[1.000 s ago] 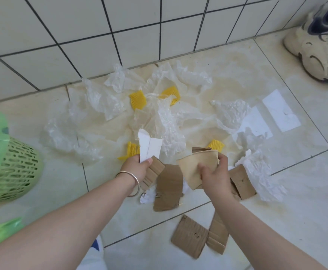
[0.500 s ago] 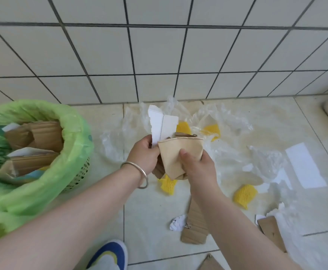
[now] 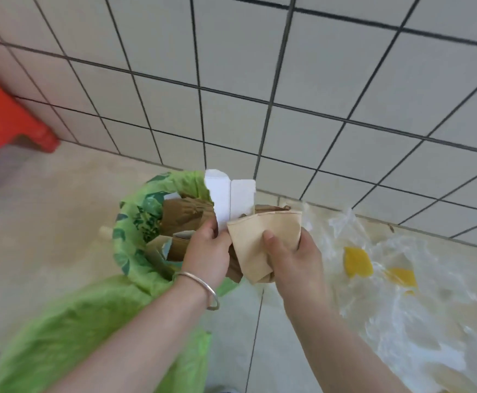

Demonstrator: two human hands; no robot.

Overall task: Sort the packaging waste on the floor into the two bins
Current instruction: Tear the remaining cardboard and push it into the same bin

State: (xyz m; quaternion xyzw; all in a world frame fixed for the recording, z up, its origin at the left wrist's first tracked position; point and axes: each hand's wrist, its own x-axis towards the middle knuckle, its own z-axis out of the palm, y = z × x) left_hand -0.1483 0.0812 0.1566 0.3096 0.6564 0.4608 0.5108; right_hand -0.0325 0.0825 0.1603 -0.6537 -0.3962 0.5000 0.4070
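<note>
Bin: green-bagged round waste bin (image 3: 135,222), already holding brown cardboard, sits lower left.
Left hand (image 3: 207,251): fingers curled round white folded card (image 3: 229,194); release over the opening.
Right hand (image 3: 294,259): pinches tan paper piece (image 3: 263,236); carry it left first.

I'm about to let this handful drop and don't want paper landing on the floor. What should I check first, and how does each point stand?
1. Left hand grips the white card: ok.
2. Right hand grips the tan paper piece: ok.
3. Green-lined bin mouth open: ok.
4. Bin holds cardboard pieces, matching material: ok.
5. Handful over the bin mouth: not ok, the tan piece hangs over the rim's right edge.
6. Room left in the bin: cannot tell.
</note>
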